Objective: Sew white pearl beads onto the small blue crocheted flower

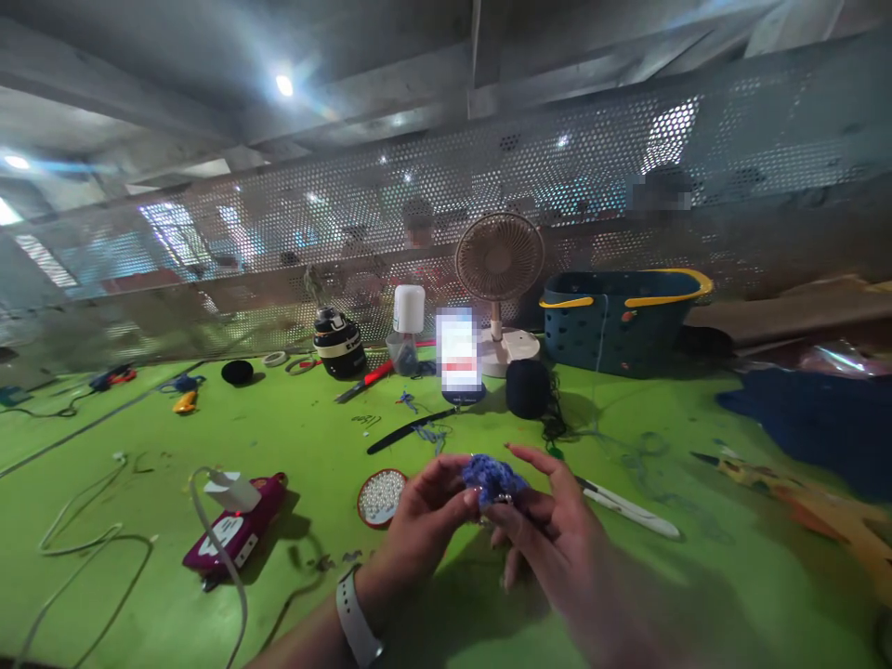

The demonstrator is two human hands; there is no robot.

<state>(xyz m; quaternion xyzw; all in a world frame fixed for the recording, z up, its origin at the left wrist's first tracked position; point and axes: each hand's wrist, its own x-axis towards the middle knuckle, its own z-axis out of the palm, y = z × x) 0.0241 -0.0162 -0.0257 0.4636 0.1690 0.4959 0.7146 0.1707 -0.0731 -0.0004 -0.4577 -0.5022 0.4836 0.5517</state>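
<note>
Between my two hands is a small blue crocheted piece (493,476) with a few pearly beads along its lower edge. My left hand (430,506), with a white watch band (357,618) at the wrist, pinches its left side. On the other side, my right hand (557,520) grips the piece with thumb and fingers, its index finger raised. Whether a hook or needle is in my fingers I cannot tell. Just left of my hands sits a round dish of white beads (383,498). Beyond them lies a ball of dark yarn (528,388).
A lit phone (458,353) stands before a fan (499,260). Behind to the right is a blue basket (613,325) with yellow handles. A white-handled blade (631,509) lies at right, a purple power strip (241,530) with cables at left. A black jug (339,346) stands farther back.
</note>
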